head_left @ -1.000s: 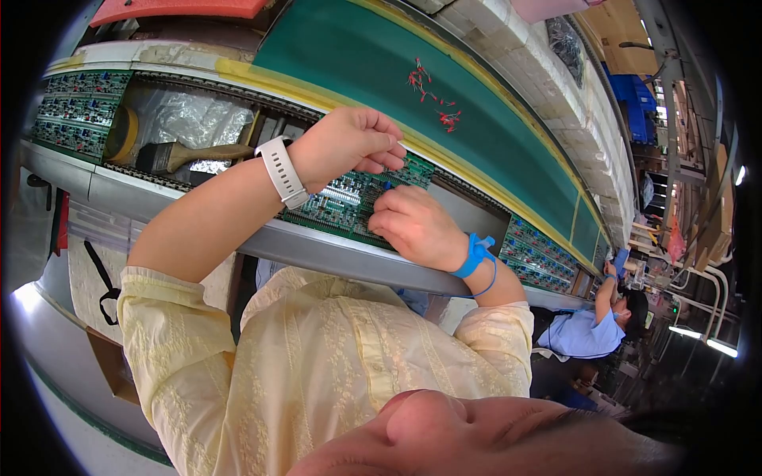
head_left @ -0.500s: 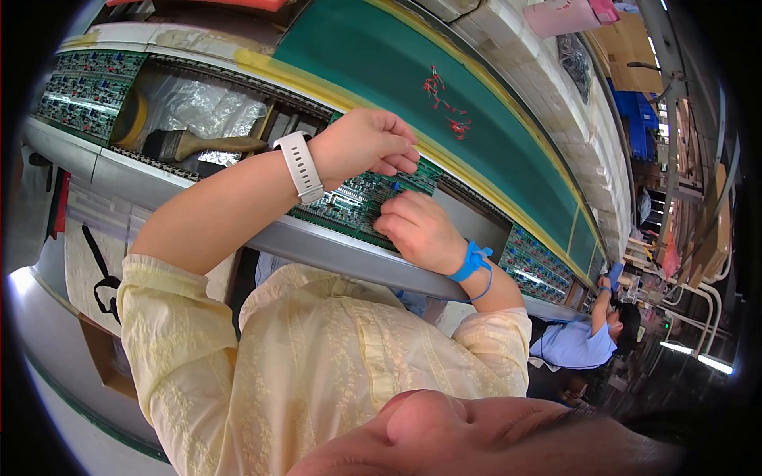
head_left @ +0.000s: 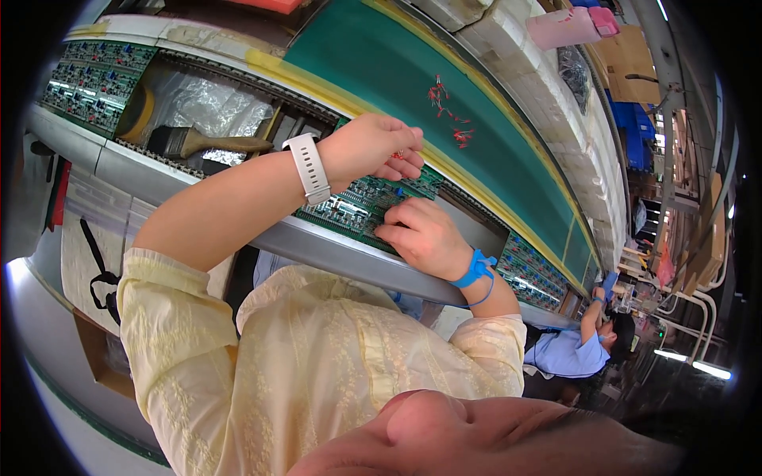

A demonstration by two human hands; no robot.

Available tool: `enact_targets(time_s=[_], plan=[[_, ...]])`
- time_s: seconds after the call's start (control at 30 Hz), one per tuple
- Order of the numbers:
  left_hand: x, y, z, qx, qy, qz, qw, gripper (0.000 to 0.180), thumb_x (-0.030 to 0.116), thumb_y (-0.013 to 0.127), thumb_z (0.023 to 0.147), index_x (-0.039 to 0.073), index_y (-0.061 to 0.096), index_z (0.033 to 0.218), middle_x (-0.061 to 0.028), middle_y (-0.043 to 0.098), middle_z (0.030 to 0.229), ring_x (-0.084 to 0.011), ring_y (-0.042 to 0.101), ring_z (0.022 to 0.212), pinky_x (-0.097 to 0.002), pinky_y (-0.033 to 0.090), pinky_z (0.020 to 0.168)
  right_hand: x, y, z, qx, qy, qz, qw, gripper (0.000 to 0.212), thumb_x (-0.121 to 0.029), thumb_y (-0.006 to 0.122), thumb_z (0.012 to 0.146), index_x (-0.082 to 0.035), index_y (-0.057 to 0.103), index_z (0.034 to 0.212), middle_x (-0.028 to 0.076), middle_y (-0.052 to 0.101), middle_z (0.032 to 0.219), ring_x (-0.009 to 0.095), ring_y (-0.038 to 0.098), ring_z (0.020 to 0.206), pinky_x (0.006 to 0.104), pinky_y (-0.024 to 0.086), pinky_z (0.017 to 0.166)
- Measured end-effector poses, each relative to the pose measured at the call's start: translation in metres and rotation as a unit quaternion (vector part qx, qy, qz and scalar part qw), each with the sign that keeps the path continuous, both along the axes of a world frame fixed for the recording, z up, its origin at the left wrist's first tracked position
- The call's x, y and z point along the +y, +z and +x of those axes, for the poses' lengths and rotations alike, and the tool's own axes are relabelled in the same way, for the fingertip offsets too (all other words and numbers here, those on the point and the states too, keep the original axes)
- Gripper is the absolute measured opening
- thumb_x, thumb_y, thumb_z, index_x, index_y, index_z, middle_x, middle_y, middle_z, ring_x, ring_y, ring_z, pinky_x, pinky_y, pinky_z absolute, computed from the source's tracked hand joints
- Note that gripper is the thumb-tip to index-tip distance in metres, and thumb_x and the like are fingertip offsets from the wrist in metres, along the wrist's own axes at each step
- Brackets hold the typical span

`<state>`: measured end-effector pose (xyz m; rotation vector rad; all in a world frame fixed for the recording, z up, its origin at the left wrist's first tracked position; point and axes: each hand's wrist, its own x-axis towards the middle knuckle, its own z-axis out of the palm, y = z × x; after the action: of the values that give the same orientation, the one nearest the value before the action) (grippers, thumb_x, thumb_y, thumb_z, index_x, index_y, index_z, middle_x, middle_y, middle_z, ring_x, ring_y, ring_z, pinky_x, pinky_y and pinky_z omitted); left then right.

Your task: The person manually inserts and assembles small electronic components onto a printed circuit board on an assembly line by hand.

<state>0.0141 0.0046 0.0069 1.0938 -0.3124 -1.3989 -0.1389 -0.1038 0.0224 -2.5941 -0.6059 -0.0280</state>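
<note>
My left hand [head_left: 371, 149], with a white watch [head_left: 308, 168] at the wrist, hovers over a green circuit board [head_left: 346, 208] in the rail. Its fingers are curled around small red components [head_left: 399, 155], which show between thumb and fingers. A blue strap [head_left: 476, 268] circles the wrist of my right hand [head_left: 427, 236]. That hand is closed in a pinch with its fingertips down at the board's surface; whatever is between them is hidden. Further red components with thin legs [head_left: 462, 138] lie scattered on the green work surface [head_left: 508, 170] beyond the rail.
Left along the rail are a wooden-handled brush [head_left: 210, 144], clear plastic bags [head_left: 214, 107], a tape roll [head_left: 140, 111] and more circuit boards [head_left: 91, 83]. More boards [head_left: 532, 274] lie to the right, where a co-worker [head_left: 575, 349] in blue works. White foam blocks [head_left: 548, 103] line the far side.
The left hand has turned slightly, so red components now show between its fingers. The right hand stays pinched at the board, barely shifted. The whole view has moved a little.
</note>
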Motion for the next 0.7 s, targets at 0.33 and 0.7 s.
enact_targets(time_s=[0.33, 0.7], plan=[[0.000, -0.005, -0.013, 0.178, -0.033, -0.014, 0.983, 0.061, 0.051, 0.026, 0.092, -0.003, 0.047, 0.109, -0.0115, 0.057, 0.106, -0.0176, 0.056, 0.094, -0.0307, 0.045, 0.083, -0.012, 0.012, 0.010, -0.132, -0.118, 0.025, 0.984, 0.019, -0.004, 0.069, 0.066, -0.006, 0.063, 0.084, 0.004, 0.056, 0.077, 0.022, 0.054, 0.067, 0.0318, 0.043, 0.059], [0.002, -0.003, -0.020, 0.184, -0.084, -0.064, 0.977, 0.059, 0.051, 0.028, 0.092, 0.000, 0.049, 0.111, -0.0064, 0.056, 0.104, -0.0139, 0.056, 0.092, -0.0282, 0.044, 0.083, -0.009, 0.008, 0.015, -0.120, -0.145, 0.021, 0.982, 0.014, -0.004, 0.068, 0.066, -0.006, 0.061, 0.078, 0.005, 0.056, 0.077, 0.022, 0.055, 0.069, 0.0338, 0.044, 0.063]])
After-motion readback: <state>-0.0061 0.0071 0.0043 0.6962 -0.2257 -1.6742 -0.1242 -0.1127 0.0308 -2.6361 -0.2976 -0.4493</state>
